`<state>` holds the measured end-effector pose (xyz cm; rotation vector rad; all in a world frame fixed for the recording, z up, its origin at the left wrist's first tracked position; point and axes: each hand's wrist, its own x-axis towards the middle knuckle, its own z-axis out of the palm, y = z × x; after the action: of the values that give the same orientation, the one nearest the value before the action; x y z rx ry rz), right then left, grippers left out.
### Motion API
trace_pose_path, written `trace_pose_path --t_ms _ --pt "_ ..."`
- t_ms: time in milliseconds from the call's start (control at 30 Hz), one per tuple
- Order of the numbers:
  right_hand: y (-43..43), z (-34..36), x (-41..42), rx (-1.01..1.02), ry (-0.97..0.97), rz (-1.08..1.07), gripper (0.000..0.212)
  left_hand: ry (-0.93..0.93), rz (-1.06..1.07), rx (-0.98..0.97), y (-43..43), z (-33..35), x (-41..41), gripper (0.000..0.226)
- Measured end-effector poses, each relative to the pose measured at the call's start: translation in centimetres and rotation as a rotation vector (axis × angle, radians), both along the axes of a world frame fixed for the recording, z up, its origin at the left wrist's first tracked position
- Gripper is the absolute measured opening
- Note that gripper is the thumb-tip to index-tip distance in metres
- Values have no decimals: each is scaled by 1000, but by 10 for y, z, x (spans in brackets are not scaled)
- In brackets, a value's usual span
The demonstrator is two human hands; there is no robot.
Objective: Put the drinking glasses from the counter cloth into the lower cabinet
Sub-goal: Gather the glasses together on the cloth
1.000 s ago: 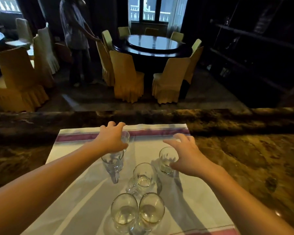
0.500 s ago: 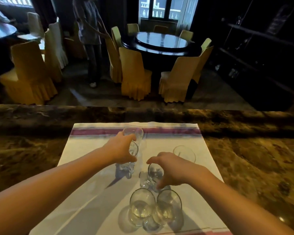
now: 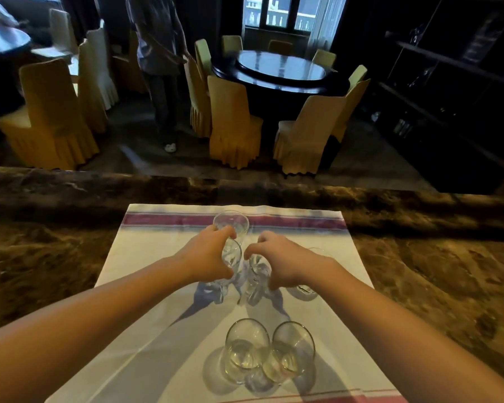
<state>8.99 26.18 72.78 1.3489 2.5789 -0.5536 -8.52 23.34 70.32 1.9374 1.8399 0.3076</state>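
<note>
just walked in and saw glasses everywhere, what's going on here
A person is gathering clear drinking glasses off a white cloth with maroon stripes on a brown marble counter. The left hand is closed around two glasses, one by the far stripe and one nearer. The right hand grips another glass, with one more under its wrist. Two glasses stand untouched at the near edge.

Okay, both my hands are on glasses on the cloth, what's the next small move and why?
Probably lift both hands straight up. The left hand is wrapped around two glasses, the right hand is closed on another glass, and all seem to rest on the cloth. Rising vertically should clear the two near glasses before turning toward the cabinet.
</note>
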Motion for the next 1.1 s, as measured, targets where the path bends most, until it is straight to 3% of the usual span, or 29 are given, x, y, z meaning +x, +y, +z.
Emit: trace_pose_path --t_ms 200,400,1100 --pt "18 1 3 -14 75 13 74 -70 25 21 -4 -4 8 75" --pt "30 5 19 -52 26 2 77 -102 45 57 -1 -5 25 76" --pt "-19 14 44 -32 32 165 76 -9 -5 -37 -35 15 34 73"
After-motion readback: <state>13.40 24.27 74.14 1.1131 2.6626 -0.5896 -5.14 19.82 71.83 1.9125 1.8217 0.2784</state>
